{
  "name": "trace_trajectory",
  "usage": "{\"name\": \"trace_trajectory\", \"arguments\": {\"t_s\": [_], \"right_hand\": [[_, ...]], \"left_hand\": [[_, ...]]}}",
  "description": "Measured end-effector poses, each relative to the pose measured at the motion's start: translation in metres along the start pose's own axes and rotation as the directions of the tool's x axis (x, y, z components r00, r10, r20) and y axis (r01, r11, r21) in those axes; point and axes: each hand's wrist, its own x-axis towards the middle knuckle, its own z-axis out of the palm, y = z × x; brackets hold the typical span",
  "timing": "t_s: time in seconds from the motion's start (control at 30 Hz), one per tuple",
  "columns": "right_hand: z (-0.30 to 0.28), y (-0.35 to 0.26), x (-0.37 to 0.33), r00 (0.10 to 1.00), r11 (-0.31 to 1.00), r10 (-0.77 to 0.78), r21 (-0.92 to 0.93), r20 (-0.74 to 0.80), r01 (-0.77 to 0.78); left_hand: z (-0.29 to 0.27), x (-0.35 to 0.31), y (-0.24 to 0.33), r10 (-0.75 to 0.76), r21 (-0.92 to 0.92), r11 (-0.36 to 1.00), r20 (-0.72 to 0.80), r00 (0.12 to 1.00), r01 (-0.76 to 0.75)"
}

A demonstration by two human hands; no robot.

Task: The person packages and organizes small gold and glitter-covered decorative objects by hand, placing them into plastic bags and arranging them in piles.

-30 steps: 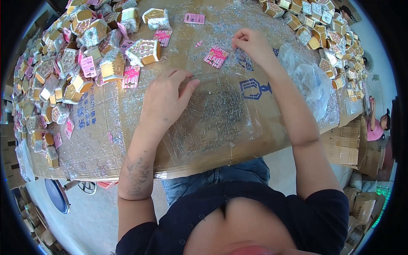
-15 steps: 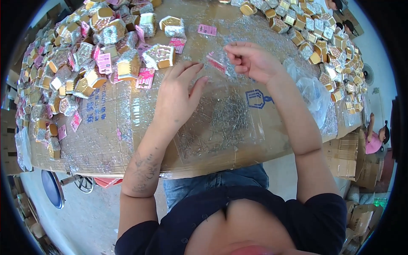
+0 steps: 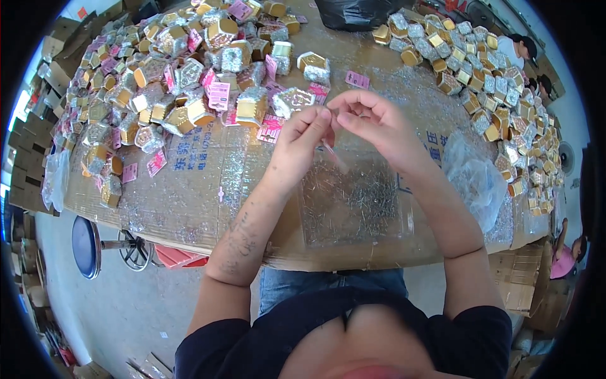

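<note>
Your left grip (image 3: 303, 142) pinches a thin card (image 3: 337, 158), which slants down between your hands, above the metal pins (image 3: 372, 192). Your right grip (image 3: 382, 129) curls just beside it; whether it is closed on anything, I cannot tell. Farther out, glittery house-shaped ornaments (image 3: 250, 108) heap both sides of the tabletop (image 3: 369, 60).

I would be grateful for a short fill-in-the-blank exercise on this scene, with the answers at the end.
1. Of the left hand and the right hand, the one nearer the larger clear bag is the ____ one.
2. The small cards among the houses are mainly coloured ____.
3. The big bag at the far edge is coloured ____.
4. The round seat of the stool is coloured ____.

Missing words: right; pink; black; blue.
</note>
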Motion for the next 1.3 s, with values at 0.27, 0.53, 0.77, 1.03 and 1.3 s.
{"name": "trace_trajectory", "arguments": {"t_s": [0.27,0.53,0.77,1.03,1.3], "right_hand": [[-0.037,-0.015,0.009,0.894,0.979,0.184,0.001,0.408,-0.202],[-0.029,-0.028,0.000,0.941,0.961,0.238,-0.201,0.239,-0.191],[-0.019,-0.022,-0.011,0.980,0.900,0.015,-0.429,0.199,0.073],[-0.011,-0.003,-0.023,0.841,0.512,-0.491,-0.706,0.225,0.488],[-0.009,-0.004,-0.039,0.922,0.743,-0.385,-0.579,0.041,0.336]], "left_hand": [[0.003,-0.005,0.003,-0.109,-0.175,0.971,0.277,0.955,0.162],[0.000,-0.008,-0.002,-0.078,-0.042,0.995,0.306,0.949,0.096],[0.009,-0.005,0.001,-0.016,-0.060,0.998,0.325,0.946,0.037],[0.001,-0.008,-0.006,-0.171,-0.374,0.897,0.196,0.966,0.235],[0.013,-0.011,0.005,-0.162,-0.184,0.964,0.173,0.972,0.194]]}}
